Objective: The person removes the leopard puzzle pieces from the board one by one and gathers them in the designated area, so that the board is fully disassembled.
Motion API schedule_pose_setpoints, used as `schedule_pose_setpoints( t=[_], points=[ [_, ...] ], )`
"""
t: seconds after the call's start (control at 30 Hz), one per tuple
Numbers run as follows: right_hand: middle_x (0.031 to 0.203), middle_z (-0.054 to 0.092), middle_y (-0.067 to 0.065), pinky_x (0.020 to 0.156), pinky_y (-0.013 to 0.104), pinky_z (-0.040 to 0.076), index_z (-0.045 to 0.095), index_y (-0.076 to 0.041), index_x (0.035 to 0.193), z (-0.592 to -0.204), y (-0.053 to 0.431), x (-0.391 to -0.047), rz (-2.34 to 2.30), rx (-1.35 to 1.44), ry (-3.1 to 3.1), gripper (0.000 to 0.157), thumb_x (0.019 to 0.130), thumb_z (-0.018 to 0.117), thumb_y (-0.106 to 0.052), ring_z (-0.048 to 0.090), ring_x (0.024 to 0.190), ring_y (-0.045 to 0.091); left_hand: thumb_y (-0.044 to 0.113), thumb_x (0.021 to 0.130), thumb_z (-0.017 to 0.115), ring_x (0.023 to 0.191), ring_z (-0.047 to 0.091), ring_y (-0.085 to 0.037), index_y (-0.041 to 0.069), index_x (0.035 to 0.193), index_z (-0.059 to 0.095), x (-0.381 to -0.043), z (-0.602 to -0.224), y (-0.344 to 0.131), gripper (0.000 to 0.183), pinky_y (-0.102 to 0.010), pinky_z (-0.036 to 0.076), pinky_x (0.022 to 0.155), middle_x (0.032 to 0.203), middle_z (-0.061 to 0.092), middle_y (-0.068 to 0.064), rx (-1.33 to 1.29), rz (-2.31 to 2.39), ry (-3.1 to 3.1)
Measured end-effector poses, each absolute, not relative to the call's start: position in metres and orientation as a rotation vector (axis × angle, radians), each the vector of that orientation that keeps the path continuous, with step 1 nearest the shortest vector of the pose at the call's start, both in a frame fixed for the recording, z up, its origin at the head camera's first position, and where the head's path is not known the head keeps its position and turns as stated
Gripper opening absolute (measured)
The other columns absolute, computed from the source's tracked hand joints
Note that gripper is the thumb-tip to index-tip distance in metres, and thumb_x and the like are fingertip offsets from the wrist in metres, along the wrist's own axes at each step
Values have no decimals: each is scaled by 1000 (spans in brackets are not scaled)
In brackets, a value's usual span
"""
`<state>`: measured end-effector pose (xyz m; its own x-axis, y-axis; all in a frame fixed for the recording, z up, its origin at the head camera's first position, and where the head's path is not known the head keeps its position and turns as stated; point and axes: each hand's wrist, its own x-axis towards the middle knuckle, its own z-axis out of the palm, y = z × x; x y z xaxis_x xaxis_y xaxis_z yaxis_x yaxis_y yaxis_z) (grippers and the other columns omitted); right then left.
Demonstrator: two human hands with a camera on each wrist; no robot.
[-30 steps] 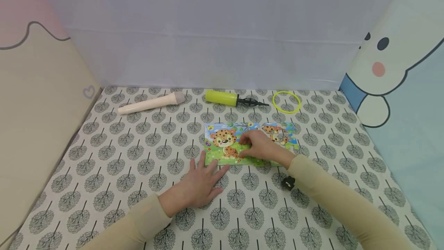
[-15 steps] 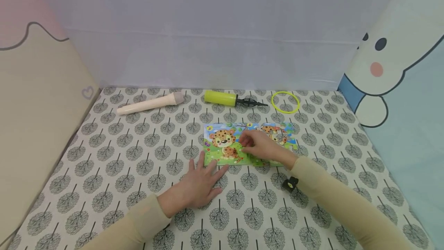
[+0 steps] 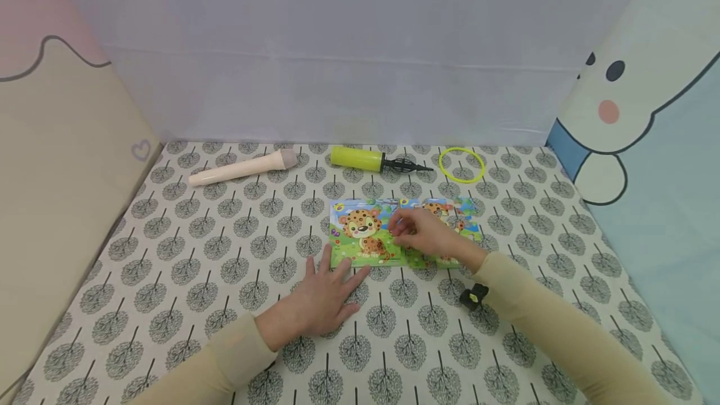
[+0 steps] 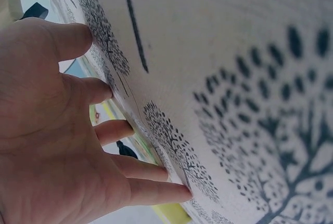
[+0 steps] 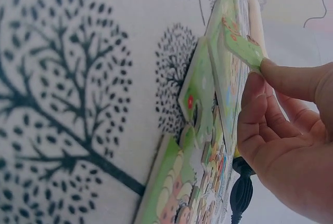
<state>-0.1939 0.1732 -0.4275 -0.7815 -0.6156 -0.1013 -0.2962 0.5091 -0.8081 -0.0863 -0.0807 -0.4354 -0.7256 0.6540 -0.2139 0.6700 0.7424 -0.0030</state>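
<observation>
A leopard picture board (image 3: pixel 362 227) lies on the tree-patterned cloth. Touching or nearly touching its right side is a partly assembled jigsaw puzzle (image 3: pixel 467 208) with the same kind of leopard. My right hand (image 3: pixel 424 233) hovers over where the two meet and hides part of the puzzle. In the right wrist view, thumb and index finger pinch a green puzzle piece (image 5: pixel 244 50) above the board; loose-fitting green pieces (image 5: pixel 197 81) lie below. My left hand (image 3: pixel 323 302) rests on the cloth with fingers spread, fingertips at the board's lower left edge.
Along the back lie a pale microphone-shaped stick (image 3: pixel 242 168), a lime-green hand pump (image 3: pixel 357 159) with a black nozzle, and a yellow-green ring (image 3: pixel 482 174). A small black item (image 3: pixel 472 297) sits at my right wrist. Fabric walls (image 3: pixel 360 80) enclose the table.
My right hand has shifted slightly to the right and away from the leopard picture, still pinching the piece. The left hand has stayed in place.
</observation>
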Motion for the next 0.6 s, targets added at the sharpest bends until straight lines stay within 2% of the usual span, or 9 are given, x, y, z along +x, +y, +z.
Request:
schedule_pose_setpoints(
  t=[0.37, 0.6],
  points=[
    [100, 65, 10, 76, 36, 54, 62, -2, 110, -422, 199, -197, -1249, -762, 2383, 21, 89, 66, -2, 63, 91, 24, 55, 98, 36, 131, 15, -59, 24, 154, 20, -88, -437, -80, 66, -72, 29, 95, 144, 32, -16, 1061, -99, 2743],
    [102, 64, 10, 77, 37, 54, 63, -3, 109, -419, 229, -201, -1237, -682, 2354, 19, 91, 65, -5, 62, 93, 24, 54, 98, 37, 130, 16, -60, 23, 154, 21, -88, -440, -82, 66, -73, 29, 94, 141, 34, -16, 1075, -68, 2752]
  ],
)
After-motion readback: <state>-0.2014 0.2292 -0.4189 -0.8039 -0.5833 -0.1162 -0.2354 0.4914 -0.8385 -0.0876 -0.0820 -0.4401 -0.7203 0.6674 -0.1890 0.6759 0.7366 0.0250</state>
